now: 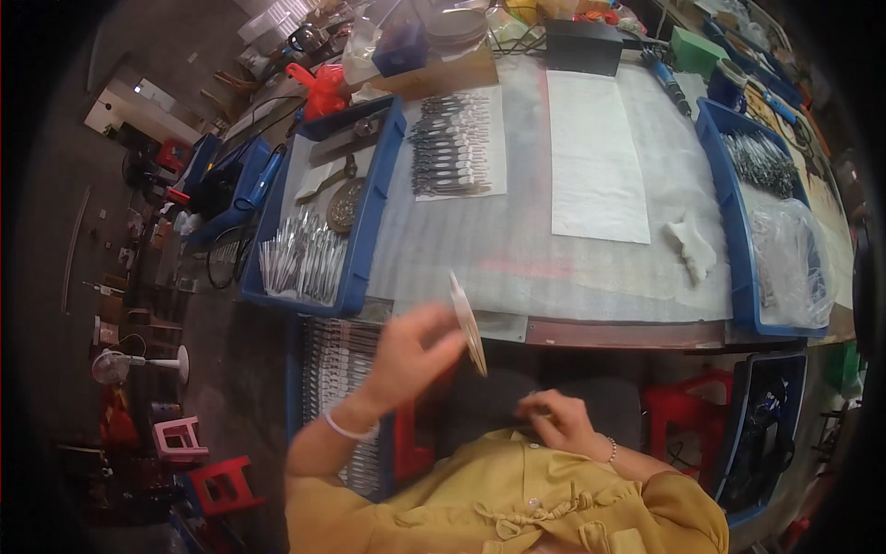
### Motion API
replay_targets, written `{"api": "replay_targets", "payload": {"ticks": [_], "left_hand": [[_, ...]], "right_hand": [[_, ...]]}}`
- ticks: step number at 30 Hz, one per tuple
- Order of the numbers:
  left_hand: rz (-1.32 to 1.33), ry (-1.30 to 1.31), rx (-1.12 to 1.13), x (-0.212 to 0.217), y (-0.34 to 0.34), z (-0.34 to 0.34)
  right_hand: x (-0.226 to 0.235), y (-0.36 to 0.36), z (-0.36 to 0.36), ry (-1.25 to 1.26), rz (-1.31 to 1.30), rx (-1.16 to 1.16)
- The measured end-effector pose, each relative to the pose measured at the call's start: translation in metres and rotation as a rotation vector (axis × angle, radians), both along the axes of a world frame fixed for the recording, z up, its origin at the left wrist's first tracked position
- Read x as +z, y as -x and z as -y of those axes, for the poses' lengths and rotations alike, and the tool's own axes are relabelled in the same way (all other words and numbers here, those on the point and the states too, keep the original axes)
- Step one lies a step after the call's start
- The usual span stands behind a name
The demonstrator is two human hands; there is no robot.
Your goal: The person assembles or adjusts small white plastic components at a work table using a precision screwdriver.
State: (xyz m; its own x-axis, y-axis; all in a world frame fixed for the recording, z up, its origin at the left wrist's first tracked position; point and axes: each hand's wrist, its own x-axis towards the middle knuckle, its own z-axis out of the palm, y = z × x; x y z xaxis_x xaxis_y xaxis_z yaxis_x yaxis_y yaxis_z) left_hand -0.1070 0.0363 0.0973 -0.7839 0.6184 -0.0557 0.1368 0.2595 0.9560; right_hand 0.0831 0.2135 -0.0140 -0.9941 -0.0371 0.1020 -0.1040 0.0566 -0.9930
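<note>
Blue bin (362,242) at left of the surface (517,249), filled with silvery metal pieces (303,258); second blue bin (729,198) at right, with more metal parts and a clear plastic bag (784,263). White paper sheet (595,157) between, black box (583,46) behind. Left hand (411,355) pinched shut on thin white disc (469,323), edge-on above fingertips. Right hand (558,420) curled low at lap; grip impossible to tell.

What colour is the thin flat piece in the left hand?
Pale, whitish-cream. The flat piece is pinched by the left hand, seen in the head view.

left hand (415,355) raised pinching, right hand (561,423) curled low
</note>
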Motion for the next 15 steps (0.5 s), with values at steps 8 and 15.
{"api": "replay_targets", "payload": {"ticks": [8, 15], "left_hand": [[0.44, -0.108, 0.015, -0.079, -0.101, 0.012], [0.353, -0.089, 0.001, -0.094, -0.111, 0.005]], "right_hand": [[0.035, 0.019, -0.004, -0.002, 0.136, -0.077], [0.042, 0.019, -0.006, 0.258, 0.43, -0.03]]}}
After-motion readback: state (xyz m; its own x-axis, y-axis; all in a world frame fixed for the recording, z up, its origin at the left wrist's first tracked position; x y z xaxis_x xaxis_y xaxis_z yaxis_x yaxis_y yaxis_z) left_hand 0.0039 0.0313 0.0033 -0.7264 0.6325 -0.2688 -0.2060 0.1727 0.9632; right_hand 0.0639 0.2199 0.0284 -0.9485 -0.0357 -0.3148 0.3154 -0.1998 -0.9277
